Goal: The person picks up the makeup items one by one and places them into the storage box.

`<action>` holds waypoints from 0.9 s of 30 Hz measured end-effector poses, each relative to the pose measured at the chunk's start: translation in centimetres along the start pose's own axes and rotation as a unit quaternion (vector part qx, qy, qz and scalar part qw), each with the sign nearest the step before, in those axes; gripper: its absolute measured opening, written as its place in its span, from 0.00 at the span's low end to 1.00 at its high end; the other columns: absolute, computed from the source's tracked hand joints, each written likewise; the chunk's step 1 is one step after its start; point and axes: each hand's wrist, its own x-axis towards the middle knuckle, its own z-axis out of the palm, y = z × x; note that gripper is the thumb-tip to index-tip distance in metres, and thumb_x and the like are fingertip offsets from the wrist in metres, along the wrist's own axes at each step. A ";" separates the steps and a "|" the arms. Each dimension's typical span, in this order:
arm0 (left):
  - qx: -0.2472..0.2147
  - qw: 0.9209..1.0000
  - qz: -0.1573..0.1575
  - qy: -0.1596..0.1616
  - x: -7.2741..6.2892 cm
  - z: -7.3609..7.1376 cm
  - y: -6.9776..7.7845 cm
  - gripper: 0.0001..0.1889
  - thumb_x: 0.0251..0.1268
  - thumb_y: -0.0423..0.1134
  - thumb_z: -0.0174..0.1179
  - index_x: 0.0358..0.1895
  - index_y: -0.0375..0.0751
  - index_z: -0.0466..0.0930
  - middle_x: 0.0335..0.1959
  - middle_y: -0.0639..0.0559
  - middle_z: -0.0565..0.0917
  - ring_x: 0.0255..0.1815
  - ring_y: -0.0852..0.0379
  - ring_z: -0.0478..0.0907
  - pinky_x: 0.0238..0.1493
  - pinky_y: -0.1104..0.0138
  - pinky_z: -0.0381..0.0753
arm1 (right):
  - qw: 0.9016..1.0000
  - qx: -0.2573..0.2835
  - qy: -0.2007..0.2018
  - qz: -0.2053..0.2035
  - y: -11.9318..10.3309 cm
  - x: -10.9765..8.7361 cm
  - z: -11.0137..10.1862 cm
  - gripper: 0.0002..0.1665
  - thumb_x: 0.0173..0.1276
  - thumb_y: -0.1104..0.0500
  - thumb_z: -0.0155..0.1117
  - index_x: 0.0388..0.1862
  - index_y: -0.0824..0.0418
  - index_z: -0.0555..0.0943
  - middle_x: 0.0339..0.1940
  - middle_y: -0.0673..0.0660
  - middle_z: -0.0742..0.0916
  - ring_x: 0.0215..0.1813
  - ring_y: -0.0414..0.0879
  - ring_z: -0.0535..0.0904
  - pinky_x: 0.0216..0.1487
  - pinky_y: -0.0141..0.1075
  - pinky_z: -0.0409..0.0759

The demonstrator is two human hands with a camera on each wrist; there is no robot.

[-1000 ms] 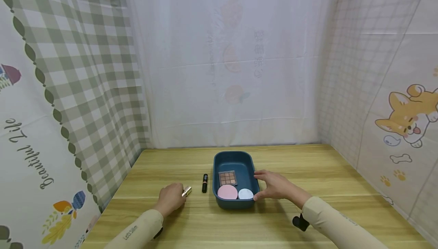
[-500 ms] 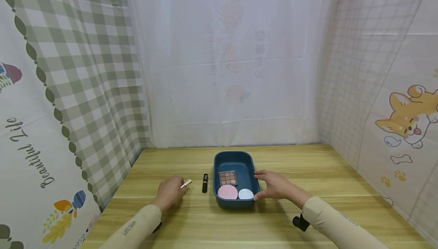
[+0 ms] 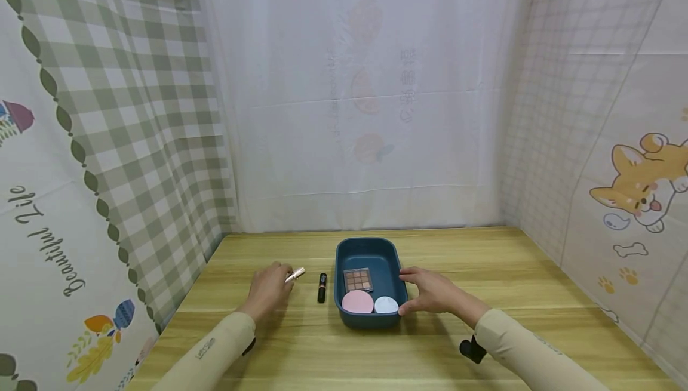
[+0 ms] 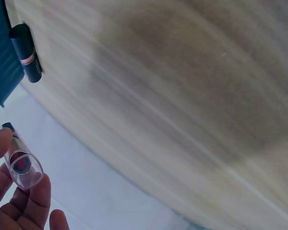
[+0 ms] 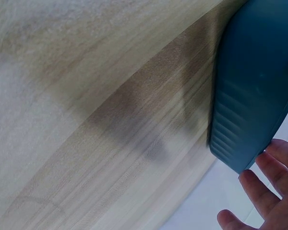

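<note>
My left hand (image 3: 269, 291) pinches a slim lipstick tube (image 3: 295, 274) between thumb and fingers, raised above the table. In the left wrist view the lipstick (image 4: 20, 160) has a clear cap with dark red inside. Just right of it, a black lipstick (image 3: 322, 288) with a pinkish band lies on the table beside a dark blue bin (image 3: 369, 320). Within the bin are a makeup palette (image 3: 358, 280), a pink round item (image 3: 358, 301) and a smaller white round item (image 3: 386, 305). Fingertips of my right hand (image 3: 430, 291) touch the bin's right rim.
The wood-grain table (image 3: 457, 259) ends at a white curtain (image 3: 371, 110) at the back. A green checked cloth (image 3: 150, 98) hangs on the left, and a cloth with a dog print (image 3: 647, 185) on the right.
My left hand has moved slightly away from me, carrying the lipstick, which has turned a little. The right hand and the bin have stayed where they were.
</note>
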 end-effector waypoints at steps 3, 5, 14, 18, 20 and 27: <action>-0.008 1.000 0.001 0.006 0.6 -0.2 0.2 0.11 0.58 0.37 0.72 0.43 0.41 0.84 0.32 0.51 0.81 0.32 0.53 0.78 0.34 0.54 0.75 | 1.000 0.001 -0.001 0.002 0.0 0.0 0.0 0.53 0.51 0.34 0.76 0.65 0.69 0.75 0.67 0.65 0.76 0.67 0.64 0.71 0.63 0.60 0.68; -0.010 1.000 -0.001 0.008 0.9 -0.5 0.4 0.12 0.59 0.39 0.72 0.44 0.41 0.84 0.35 0.50 0.82 0.34 0.51 0.80 0.37 0.53 0.75 | 1.000 0.001 -0.002 0.004 0.0 0.0 0.0 0.53 0.51 0.34 0.76 0.65 0.69 0.75 0.67 0.65 0.76 0.67 0.64 0.71 0.63 0.60 0.68; -0.015 1.000 -0.004 0.006 2.4 -1.5 1.4 0.09 0.61 0.40 0.70 0.43 0.43 0.85 0.36 0.53 0.83 0.36 0.53 0.80 0.44 0.50 0.72 | 1.000 0.005 -0.003 0.006 0.0 0.0 0.0 0.53 0.51 0.34 0.76 0.65 0.69 0.75 0.67 0.65 0.76 0.67 0.65 0.70 0.63 0.61 0.68; -0.011 1.000 0.000 0.000 3.3 -1.7 1.9 0.08 0.61 0.41 0.70 0.41 0.45 0.85 0.34 0.55 0.82 0.35 0.55 0.79 0.48 0.49 0.71 | 1.000 0.009 -0.003 0.007 0.0 0.0 0.0 0.53 0.51 0.35 0.77 0.65 0.69 0.75 0.67 0.65 0.76 0.67 0.65 0.70 0.63 0.61 0.68; -0.012 1.000 0.005 -0.004 3.7 -1.9 2.3 0.07 0.61 0.40 0.70 0.40 0.46 0.85 0.33 0.55 0.81 0.36 0.55 0.79 0.50 0.48 0.71 | 1.000 0.010 -0.003 0.007 0.0 0.0 0.0 0.53 0.51 0.35 0.77 0.65 0.69 0.75 0.67 0.66 0.76 0.67 0.65 0.70 0.63 0.61 0.68; -0.012 0.999 0.031 -0.015 4.8 -2.6 4.1 0.07 0.61 0.40 0.71 0.39 0.45 0.85 0.35 0.54 0.83 0.39 0.53 0.81 0.55 0.45 0.70 | 1.000 0.007 -0.004 0.005 0.0 0.1 0.0 0.53 0.51 0.34 0.77 0.65 0.69 0.75 0.67 0.65 0.76 0.67 0.65 0.70 0.63 0.61 0.68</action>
